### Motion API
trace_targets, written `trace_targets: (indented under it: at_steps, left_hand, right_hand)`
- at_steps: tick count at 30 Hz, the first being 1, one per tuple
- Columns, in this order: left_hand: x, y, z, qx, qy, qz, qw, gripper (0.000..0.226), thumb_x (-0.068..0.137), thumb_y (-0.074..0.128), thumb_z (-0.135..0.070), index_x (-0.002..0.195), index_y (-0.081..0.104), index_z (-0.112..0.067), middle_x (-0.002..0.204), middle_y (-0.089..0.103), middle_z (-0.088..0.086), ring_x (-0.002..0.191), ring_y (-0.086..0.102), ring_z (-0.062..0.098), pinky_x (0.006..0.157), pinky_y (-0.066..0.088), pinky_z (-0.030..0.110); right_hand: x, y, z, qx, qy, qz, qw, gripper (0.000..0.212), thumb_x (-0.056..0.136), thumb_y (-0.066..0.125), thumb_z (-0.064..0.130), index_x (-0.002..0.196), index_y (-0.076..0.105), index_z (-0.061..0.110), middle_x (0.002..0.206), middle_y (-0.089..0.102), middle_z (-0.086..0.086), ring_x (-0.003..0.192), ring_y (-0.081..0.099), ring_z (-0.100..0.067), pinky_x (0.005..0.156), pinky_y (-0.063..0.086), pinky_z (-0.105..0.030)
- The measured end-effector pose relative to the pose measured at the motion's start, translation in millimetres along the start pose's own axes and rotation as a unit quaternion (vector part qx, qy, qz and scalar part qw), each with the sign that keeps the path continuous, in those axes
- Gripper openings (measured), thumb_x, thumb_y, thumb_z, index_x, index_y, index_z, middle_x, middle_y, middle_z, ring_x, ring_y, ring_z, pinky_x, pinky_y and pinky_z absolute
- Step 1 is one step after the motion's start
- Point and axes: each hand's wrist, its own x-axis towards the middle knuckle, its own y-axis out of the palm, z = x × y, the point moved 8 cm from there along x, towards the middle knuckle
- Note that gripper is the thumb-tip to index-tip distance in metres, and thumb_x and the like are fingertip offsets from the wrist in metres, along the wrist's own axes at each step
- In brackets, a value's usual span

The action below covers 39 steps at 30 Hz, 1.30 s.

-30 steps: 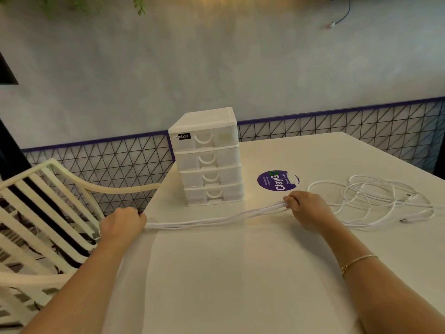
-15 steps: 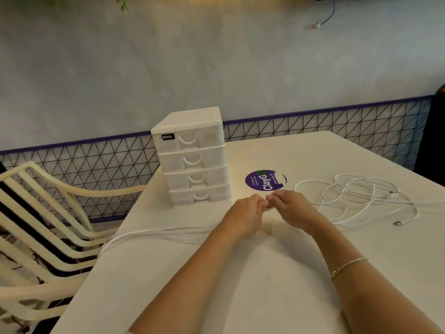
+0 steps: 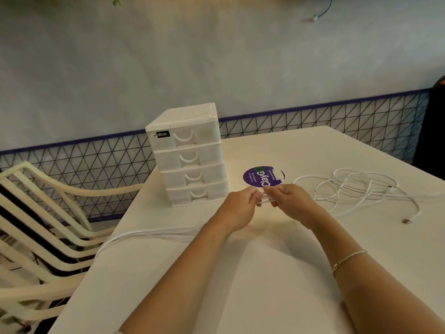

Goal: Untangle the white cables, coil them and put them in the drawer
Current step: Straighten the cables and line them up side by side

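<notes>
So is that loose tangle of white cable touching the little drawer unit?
Apart. The head view shows bare table and a purple sticker between the cable tangle and the drawer unit.

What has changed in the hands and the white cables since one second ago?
The left hand moved right from the table's left edge to meet the right hand; both now pinch the white cable bundle, whose slack trails left. The drawer unit and loose cable pile stayed put.

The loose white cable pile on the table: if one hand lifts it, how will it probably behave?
The cable pile is thin loose loops, so it probably droops and looks light. Its loops overlap, so they may snag. The free plug may dangle.
</notes>
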Motion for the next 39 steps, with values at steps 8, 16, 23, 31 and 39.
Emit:
trace_targets:
  at_steps: [8,16,23,31,39]
  left_hand:
    - [-21.3,-4.3,11.7,0.009,-0.027,0.068,0.997,0.028,0.101,0.03,-0.032,0.088,0.053,-0.022,0.081,0.051,-0.001,0.078,0.048,0.019,0.068,0.04,0.029]
    - [-54.8,-42.1,56.2,0.195,-0.049,0.066,0.977,0.032,0.102,0.019,-0.033,0.101,0.048,-0.019,0.099,0.056,0.001,0.084,0.052,0.024,0.072,0.038,0.034]
    - [-63.6,-83.9,93.4,0.269,-0.094,0.067,0.956,0.028,0.101,0.022,-0.038,0.094,0.043,-0.02,0.092,0.054,0.003,0.081,0.051,0.025,0.067,0.035,0.033]
    - [-82.9,-127.6,124.5,0.238,-0.188,0.071,0.95,0.026,0.1,0.025,-0.035,0.087,0.045,-0.027,0.103,0.057,0.003,0.089,0.055,0.022,0.075,0.046,0.034]
    - [-89.1,-96.1,109.9,0.155,-0.253,0.156,0.942,0.022,0.1,0.032,-0.026,0.091,0.048,-0.016,0.082,0.045,0.001,0.062,0.052,0.018,0.049,0.045,0.023]
  right_hand:
    - [0.5,3.8,6.8,-0.011,0.009,-0.07,0.997,0.044,0.095,0.047,0.028,0.078,0.065,-0.008,0.067,0.055,-0.011,0.064,0.046,-0.02,0.056,0.032,-0.029]
    - [18.7,-16.7,9.4,-0.062,0.048,-0.108,0.991,0.045,0.096,0.042,0.026,0.08,0.064,-0.01,0.071,0.053,-0.017,0.068,0.045,-0.024,0.051,0.031,-0.028]
    - [37.7,-57.3,10.8,-0.047,0.096,-0.144,0.984,0.046,0.098,0.038,0.033,0.093,0.065,-0.005,0.071,0.055,-0.01,0.061,0.044,-0.019,0.055,0.035,-0.03]
    - [46.0,-123.1,2.1,-0.06,0.12,-0.215,0.967,0.048,0.097,0.035,0.035,0.094,0.063,-0.004,0.08,0.055,-0.016,0.073,0.051,-0.028,0.067,0.041,-0.033]
    - [50.8,-124.1,-0.1,-0.085,0.122,-0.208,0.967,0.048,0.099,0.033,0.034,0.1,0.062,-0.004,0.084,0.056,-0.016,0.076,0.052,-0.029,0.068,0.04,-0.032]
